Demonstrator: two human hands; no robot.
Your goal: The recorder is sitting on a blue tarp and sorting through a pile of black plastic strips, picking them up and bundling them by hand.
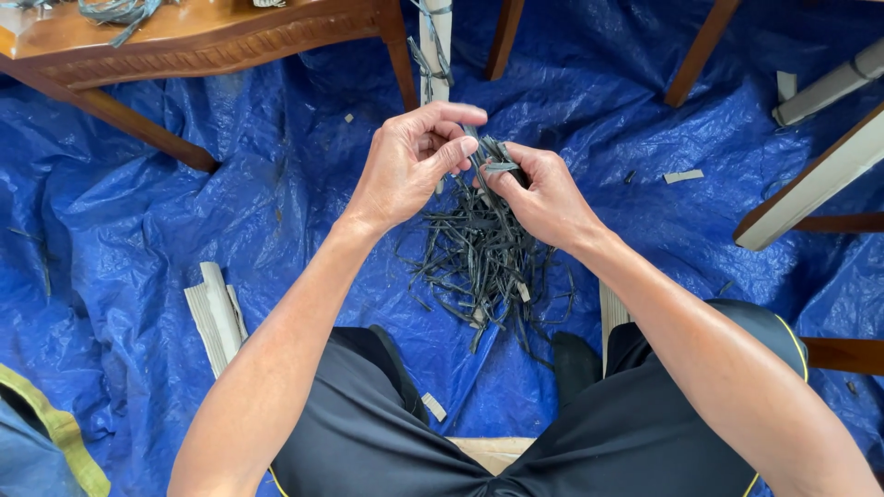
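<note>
My left hand [414, 158] and my right hand [543, 195] meet above a blue tarp [184, 221], both pinching the top of a bunch of thin dark strips [481, 253]. The strips hang loose from my fingers and fan out downward toward my knees, where their ends spread over the tarp. My left fingers curl over the bunch from the left, and my right thumb presses a folded strip end against it. I sit with both legs in dark shorts at the bottom of the view.
A carved wooden table [193, 41] stands at the upper left, with chair legs [700, 51] at the top right. Pale flat strip bundles lie on the tarp at left [216, 317] and upper right [829, 87].
</note>
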